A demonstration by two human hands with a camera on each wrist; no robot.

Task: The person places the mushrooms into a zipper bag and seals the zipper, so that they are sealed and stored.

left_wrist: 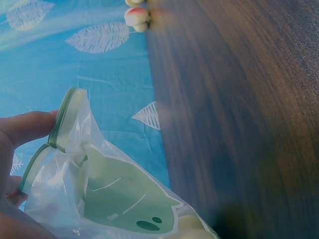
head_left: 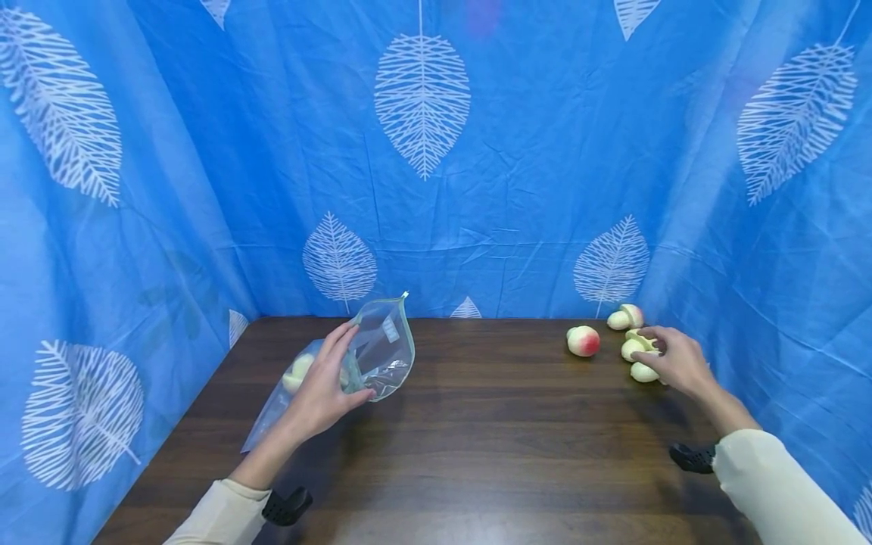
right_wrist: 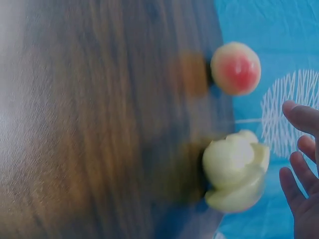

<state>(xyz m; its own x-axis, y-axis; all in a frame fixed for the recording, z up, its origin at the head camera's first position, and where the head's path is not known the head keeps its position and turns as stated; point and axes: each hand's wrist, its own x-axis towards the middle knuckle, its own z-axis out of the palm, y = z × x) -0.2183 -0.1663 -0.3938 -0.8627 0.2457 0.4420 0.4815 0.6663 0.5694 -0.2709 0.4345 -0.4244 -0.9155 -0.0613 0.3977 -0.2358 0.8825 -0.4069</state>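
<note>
My left hand (head_left: 325, 393) holds a clear zip bag (head_left: 391, 356) by its mouth, the green-edged rim gaping toward the right. Inside the bag's lower part lies a pale mushroom-shaped piece (head_left: 297, 372). In the left wrist view, fingers press the green zip edge (left_wrist: 61, 117), and a green printed patch (left_wrist: 124, 194) covers the bag's side. At the far right, my right hand (head_left: 674, 363) hovers with parted fingers by several pale toy mushrooms (head_left: 632, 349). The right wrist view shows its fingers apart, near one cream mushroom (right_wrist: 232, 167), with nothing between them.
A red-tipped mushroom (head_left: 583, 341) sits left of the cluster, and another (head_left: 625, 316) lies at the table's back edge. The dark wooden table (head_left: 490, 439) is bordered by a blue leaf-patterned curtain (head_left: 504, 189) at the back and both sides.
</note>
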